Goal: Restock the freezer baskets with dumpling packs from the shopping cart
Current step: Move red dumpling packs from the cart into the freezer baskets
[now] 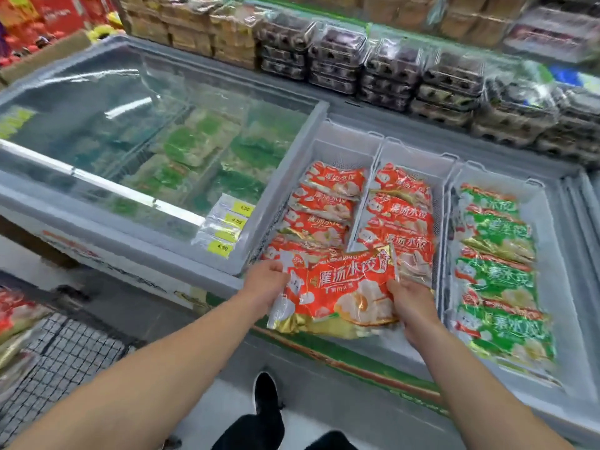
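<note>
I hold a red dumpling pack [341, 287] with both hands over the near edge of the open freezer. My left hand [264, 280] grips its left side and my right hand [410, 298] grips its right side. Beneath and beyond it, the left white basket [328, 138] holds a row of red packs [324, 203]. The middle basket [418, 157] also holds red packs [399, 209]. The right basket [552, 241] is filled with green packs [496, 264]. At the lower left, the shopping cart [71, 345] shows its wire mesh, with more red packs [16, 316] in it.
A slid-back glass freezer lid [136, 125] covers green products at left, with yellow price tags [232, 222] on its frame. Stacked egg cartons [454, 82] and boxed goods line the shelf behind. My shoe [266, 394] stands on the floor by the freezer front.
</note>
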Tool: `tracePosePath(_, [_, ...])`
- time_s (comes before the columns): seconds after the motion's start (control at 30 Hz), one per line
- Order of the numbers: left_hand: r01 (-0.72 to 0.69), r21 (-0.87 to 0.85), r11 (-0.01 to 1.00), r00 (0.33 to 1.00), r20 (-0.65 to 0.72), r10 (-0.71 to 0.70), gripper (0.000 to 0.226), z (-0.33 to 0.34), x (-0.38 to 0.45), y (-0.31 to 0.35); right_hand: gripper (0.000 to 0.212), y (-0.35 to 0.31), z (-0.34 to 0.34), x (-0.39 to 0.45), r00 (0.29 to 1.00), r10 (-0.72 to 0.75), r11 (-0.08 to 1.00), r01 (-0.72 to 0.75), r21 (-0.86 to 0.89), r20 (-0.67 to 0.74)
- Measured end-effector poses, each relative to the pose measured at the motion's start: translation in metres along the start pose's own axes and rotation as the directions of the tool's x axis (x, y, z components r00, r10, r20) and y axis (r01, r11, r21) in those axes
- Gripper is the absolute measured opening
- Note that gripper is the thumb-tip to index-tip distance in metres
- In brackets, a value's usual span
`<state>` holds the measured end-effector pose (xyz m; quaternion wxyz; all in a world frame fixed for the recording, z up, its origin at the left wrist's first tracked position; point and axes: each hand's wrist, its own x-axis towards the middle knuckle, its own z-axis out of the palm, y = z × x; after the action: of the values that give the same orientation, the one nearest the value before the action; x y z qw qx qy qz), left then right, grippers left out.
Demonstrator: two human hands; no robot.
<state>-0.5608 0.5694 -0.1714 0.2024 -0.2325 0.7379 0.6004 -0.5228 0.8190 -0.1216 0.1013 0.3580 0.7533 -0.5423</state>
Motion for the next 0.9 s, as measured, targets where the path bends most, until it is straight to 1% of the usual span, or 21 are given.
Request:
tracePosePath(0.1, [0.027, 0.008, 1.000, 0.998, 0.052, -0.028, 0.018, 0.006, 0.032, 0.017, 0.024, -0.012, 0.008, 0.024, 0.999, 0.008, 1.000, -0.008, -0.014, -0.036])
tracePosePath(0.2, [0.014, 0.013, 1.000, 0.996, 0.089, -0.015, 0.011, 0.009, 0.066, 0.033, 0.027, -0.027, 0.020, 0.052, 0.999, 0.016, 1.000, -0.017, -0.006, -0.028])
tracePosePath(0.3, [0.030, -0.024, 0.999, 0.996, 0.089, -0.028, 0.035, 0.016, 0.103, 0.046, 0.028, -0.038, 0.033, 0.084, 0.999, 0.045, 0.999, -0.045, -0.028, 0.007])
tracePosePath(0.37, [0.052, -0.013, 0.999, 0.994, 0.094, -0.050, 0.036, 0.023, 0.121, 0.056, 0.024, -0.045, 0.044, 0.108, 0.996, 0.068, 0.997, -0.066, -0.037, 0.059])
tracePosePath(0.43, [0.084, -0.010, 0.996, 0.994, 0.075, -0.083, 0.036, 0.029, 0.146, 0.063, 0.011, -0.056, 0.055, 0.132, 0.986, 0.097, 0.995, -0.091, -0.050, 0.138])
tracePosePath(0.47, [0.097, -0.001, 0.995, 0.994, 0.045, -0.097, 0.037, 0.032, 0.156, 0.068, 0.009, -0.060, 0.061, 0.145, 0.979, 0.112, 0.993, -0.104, -0.060, 0.170])
tracePosePath(0.57, [0.116, 0.059, 0.992, 0.993, -0.022, -0.115, 0.021, 0.046, 0.191, 0.081, 0.006, -0.070, 0.080, 0.187, 0.957, 0.171, 0.984, -0.152, -0.097, 0.235])
tracePosePath(0.67, [0.087, 0.149, 0.985, 0.996, -0.048, -0.081, 0.033, 0.062, 0.221, 0.097, 0.004, -0.079, 0.098, 0.221, 0.936, 0.223, 0.973, -0.198, -0.115, 0.274])
tracePosePath(0.73, [0.054, 0.226, 0.973, 0.997, -0.072, -0.039, 0.047, 0.073, 0.242, 0.104, 0.014, -0.082, 0.110, 0.247, 0.925, 0.250, 0.966, -0.218, -0.140, 0.285])
tracePosePath(0.77, [0.049, 0.239, 0.970, 0.997, -0.077, -0.031, 0.049, 0.077, 0.252, 0.104, 0.015, -0.081, 0.115, 0.257, 0.918, 0.268, 0.960, -0.231, -0.157, 0.291])
tracePosePath(0.8, [0.056, 0.246, 0.968, 0.996, -0.078, -0.037, 0.046, 0.080, 0.259, 0.105, 0.015, -0.083, 0.120, 0.265, 0.913, 0.273, 0.959, -0.234, -0.159, 0.303])
tracePosePath(0.9, [0.087, 0.239, 0.967, 0.993, -0.097, -0.065, 0.027, 0.085, 0.274, 0.112, 0.033, -0.084, 0.131, 0.285, 0.892, 0.289, 0.953, -0.234, -0.192, 0.348])
